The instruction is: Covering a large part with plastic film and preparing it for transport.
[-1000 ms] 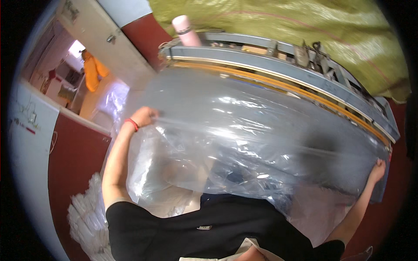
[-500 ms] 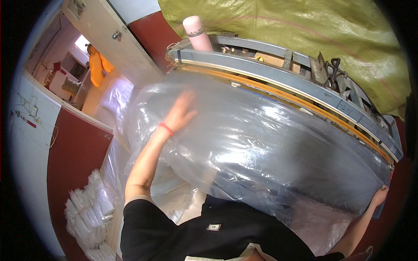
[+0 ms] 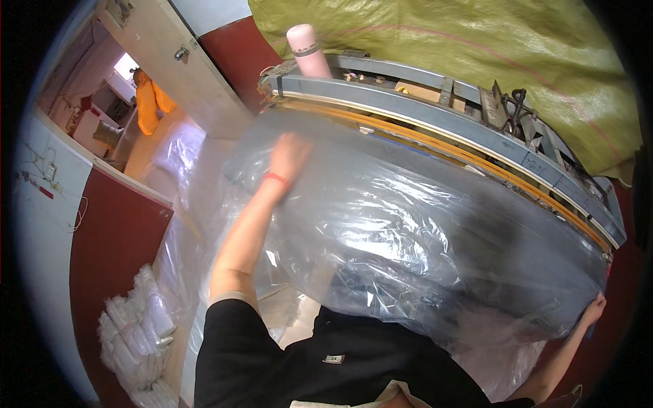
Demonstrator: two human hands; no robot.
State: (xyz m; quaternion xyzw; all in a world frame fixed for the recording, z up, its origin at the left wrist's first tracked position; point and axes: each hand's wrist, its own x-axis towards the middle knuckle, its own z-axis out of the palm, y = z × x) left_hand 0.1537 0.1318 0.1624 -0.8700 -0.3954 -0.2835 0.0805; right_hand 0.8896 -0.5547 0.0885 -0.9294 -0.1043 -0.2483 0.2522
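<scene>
A large clear plastic sheet (image 3: pixel 401 224) lies spread over the dark table in front of me, shiny and wrinkled through its middle. My left hand (image 3: pixel 290 160), with a red bracelet at its wrist, rests flat on the sheet's left part; its fingers are somewhat blurred but look stretched out, holding nothing. At the far right, my right hand (image 3: pixel 595 308) is closed on the sheet's edge near the table corner. The sheet's near side hangs over the table edge against my body.
A long grey metal sealing machine (image 3: pixel 435 122) with orange strips runs along the table's far side. A pink bottle (image 3: pixel 309 53) stands on its left end. Bundled clear plastic bags (image 3: pixel 138 326) are piled at lower left. Beyond an open door (image 3: pixel 180 61) hangs something orange (image 3: pixel 149 105).
My left hand has slid slightly right over the sheet, and wrinkles have shifted beneath and beside it. My right hand keeps its hold at the edge.
</scene>
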